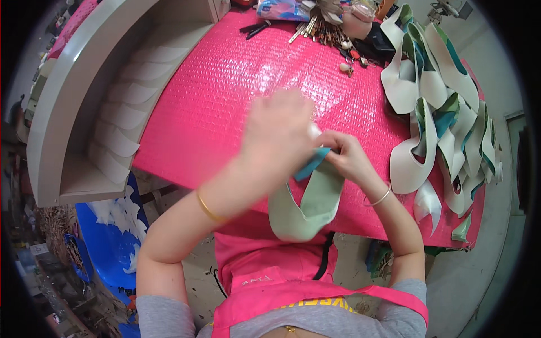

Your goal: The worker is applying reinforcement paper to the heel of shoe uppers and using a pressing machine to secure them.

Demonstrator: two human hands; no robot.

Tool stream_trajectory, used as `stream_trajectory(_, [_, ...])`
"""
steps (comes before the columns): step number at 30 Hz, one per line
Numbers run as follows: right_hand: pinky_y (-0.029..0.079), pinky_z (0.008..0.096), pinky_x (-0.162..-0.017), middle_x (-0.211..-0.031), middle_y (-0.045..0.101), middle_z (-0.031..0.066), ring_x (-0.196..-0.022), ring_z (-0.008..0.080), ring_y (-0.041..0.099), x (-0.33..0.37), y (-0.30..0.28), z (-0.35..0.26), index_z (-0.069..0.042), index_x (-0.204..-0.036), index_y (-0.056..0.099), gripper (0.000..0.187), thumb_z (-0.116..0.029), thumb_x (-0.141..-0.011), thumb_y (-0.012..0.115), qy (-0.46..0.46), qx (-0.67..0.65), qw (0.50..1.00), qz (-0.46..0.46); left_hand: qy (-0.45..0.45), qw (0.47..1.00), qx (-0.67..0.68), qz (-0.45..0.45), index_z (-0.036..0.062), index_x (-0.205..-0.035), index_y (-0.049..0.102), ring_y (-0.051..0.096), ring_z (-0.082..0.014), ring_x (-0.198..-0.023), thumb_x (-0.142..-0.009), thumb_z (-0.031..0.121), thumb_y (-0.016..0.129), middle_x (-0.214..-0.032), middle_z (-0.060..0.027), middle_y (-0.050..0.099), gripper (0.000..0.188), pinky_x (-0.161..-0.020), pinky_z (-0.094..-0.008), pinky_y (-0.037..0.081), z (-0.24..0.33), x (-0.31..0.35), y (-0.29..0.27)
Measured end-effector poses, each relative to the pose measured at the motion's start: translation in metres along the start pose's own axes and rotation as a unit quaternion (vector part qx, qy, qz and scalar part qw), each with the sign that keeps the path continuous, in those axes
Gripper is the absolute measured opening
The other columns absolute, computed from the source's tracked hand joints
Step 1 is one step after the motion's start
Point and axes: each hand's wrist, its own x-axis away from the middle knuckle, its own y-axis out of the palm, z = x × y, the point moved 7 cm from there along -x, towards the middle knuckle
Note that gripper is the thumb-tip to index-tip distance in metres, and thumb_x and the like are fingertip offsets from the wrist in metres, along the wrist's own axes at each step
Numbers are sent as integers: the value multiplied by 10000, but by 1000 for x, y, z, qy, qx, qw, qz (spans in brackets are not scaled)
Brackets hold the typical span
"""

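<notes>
A pale green shoe upper point(315, 209) with a teal strip point(311, 163) at its back end hangs over the near edge of the pink-covered table. My right hand point(345, 155) pinches the upper's back end between thumb and fingers. Just left of it, my left hand point(280, 129) is raised over the table and smeared by motion, so its fingers cannot be made out. A small white patch shows between the two hands, too unclear to name.
White and green shoe uppers point(414, 163) are heaped along the table's right side. To the left stands a grey curved rack point(73, 107) holding several white pieces point(127, 115). Tools and small items point(324, 28) lie at the table's far edge. A blue chair point(110, 248) stands at lower left.
</notes>
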Motion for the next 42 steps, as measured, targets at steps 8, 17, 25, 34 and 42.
stream_trajectory(8, [432, 234, -598, -665, 589, 52, -651, 92, 544, 47, -43, 41, -1, -790, 588, 102, -32, -700, 550, 58, -22, 998, 4, -39, 993, 101, -47, 74, -744, 486, 492, -226, -691, -596, 35, 551, -696, -63, 491, 166, -565, -352, 357, 7, 89, 27])
stream_trajectory(17, [467, 292, -661, -749, 589, 114, -697, 218, 595, 27, 6, 12, -55, -902, 583, 250, -36, -654, 605, 35, 142, 987, -71, -215, 916, 311, -136, 37, -785, 552, 544, -217, -709, -690, 88, 613, -640, -82, 544, 124, -663, -328, 389, -19, 105, 66])
stream_trajectory(25, [449, 261, -640, -767, 542, 64, -707, 137, 538, 4, 6, 10, -68, -1034, 520, 375, -55, -683, 648, -13, -1, 999, -35, -152, 940, 164, 258, 27, -800, 594, 542, -242, -591, -718, 91, 638, -682, -64, 565, 113, -601, -307, 463, -18, 109, -11])
stream_trajectory(34, [415, 312, -757, -877, 510, 9, -863, 152, 500, -8, 11, -10, -42, -886, 521, 261, -28, -644, 620, 8, -151, 936, -318, 28, 919, 366, -142, 67, -596, 523, 474, -199, -493, -670, 252, 669, -528, -48, 469, 247, -511, -319, 361, 22, 148, 38])
stream_trajectory(42, [408, 352, -838, -1042, 482, 94, -973, 253, 494, 11, 60, -39, -79, -1040, 473, 478, 15, -591, 604, -221, 492, 802, -256, 51, 931, 342, -114, 80, -589, 538, 498, -199, -523, -750, 262, 615, -510, -50, 488, 255, -565, -309, 369, 33, 136, 29])
